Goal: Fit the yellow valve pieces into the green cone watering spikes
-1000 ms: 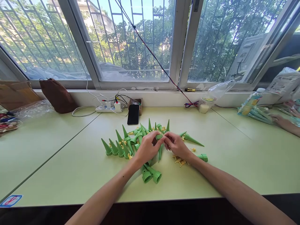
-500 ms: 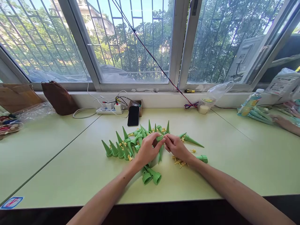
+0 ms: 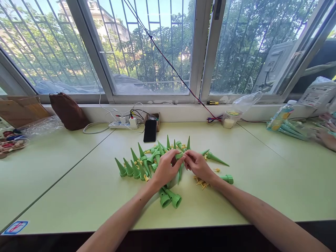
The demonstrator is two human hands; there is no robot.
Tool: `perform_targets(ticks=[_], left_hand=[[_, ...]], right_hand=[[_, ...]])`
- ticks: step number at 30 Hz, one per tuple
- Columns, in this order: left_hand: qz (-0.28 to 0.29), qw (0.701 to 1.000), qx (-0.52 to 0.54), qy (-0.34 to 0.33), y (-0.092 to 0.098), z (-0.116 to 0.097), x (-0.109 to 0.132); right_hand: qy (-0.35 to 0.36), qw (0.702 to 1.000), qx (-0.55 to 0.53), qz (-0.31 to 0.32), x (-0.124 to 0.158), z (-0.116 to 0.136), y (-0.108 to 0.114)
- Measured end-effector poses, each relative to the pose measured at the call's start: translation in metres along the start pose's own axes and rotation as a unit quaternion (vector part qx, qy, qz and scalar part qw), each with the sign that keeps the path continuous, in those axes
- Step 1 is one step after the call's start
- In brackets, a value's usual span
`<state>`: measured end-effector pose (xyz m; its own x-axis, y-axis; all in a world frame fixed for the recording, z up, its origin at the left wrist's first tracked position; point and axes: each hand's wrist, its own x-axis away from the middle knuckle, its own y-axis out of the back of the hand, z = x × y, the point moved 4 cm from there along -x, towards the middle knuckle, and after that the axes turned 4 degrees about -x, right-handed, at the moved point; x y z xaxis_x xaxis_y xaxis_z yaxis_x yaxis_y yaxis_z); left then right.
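Note:
My left hand [image 3: 166,168] grips a green cone-shaped spike [image 3: 179,167] by its wide end, its point hanging down toward the table. My right hand [image 3: 198,165] is closed at the same wide end, fingertips pinched against it; what they pinch is too small to make out. Both hands hover over a heap of green spikes [image 3: 147,159], some standing upright in a row at the left [image 3: 129,168]. Two more spikes [image 3: 169,197] lie under my left wrist. Small yellow parts [image 3: 201,182] are scattered under my right wrist, beside a single green spike [image 3: 227,179].
A black phone [image 3: 150,131] leans on a small box behind the heap, next to a white power strip [image 3: 123,123] with cables. A brown pouch [image 3: 68,111] sits far left. Another person's hand [image 3: 328,138] and packaged goods [image 3: 286,120] are far right. A small jar [image 3: 228,120] stands by the windowsill.
My hands have stayed together on the spike with small finger shifts. The view has drifted slightly. The other person's hand at the far right has drawn back toward the edge.

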<state>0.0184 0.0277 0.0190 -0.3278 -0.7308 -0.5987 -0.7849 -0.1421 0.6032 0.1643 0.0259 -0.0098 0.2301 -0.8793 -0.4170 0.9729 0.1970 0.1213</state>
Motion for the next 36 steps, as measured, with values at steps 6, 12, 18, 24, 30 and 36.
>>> perform_targets(ticks=[6,12,18,24,30,36], left_hand=[[0.043,0.974,0.187,0.120,-0.004,0.006,0.000],[0.057,0.944,0.280,0.166,-0.006,0.007,-0.001],[0.030,0.982,0.153,0.111,-0.002,0.006,-0.001],[-0.012,1.000,0.007,0.016,0.001,0.002,0.001],[-0.025,0.999,-0.006,-0.024,0.002,0.002,0.002],[-0.023,0.997,-0.029,-0.065,0.005,0.004,0.004]], right_hand=[[0.005,1.000,0.004,-0.021,0.000,0.000,0.001],[0.014,0.999,0.011,-0.038,-0.001,0.004,0.002],[0.021,0.999,0.013,-0.043,-0.001,0.006,0.000],[0.028,0.999,0.017,-0.036,0.000,0.002,0.001],[0.033,0.998,0.047,-0.020,-0.002,0.006,0.000],[0.033,0.995,0.088,-0.018,-0.004,0.005,-0.002]])
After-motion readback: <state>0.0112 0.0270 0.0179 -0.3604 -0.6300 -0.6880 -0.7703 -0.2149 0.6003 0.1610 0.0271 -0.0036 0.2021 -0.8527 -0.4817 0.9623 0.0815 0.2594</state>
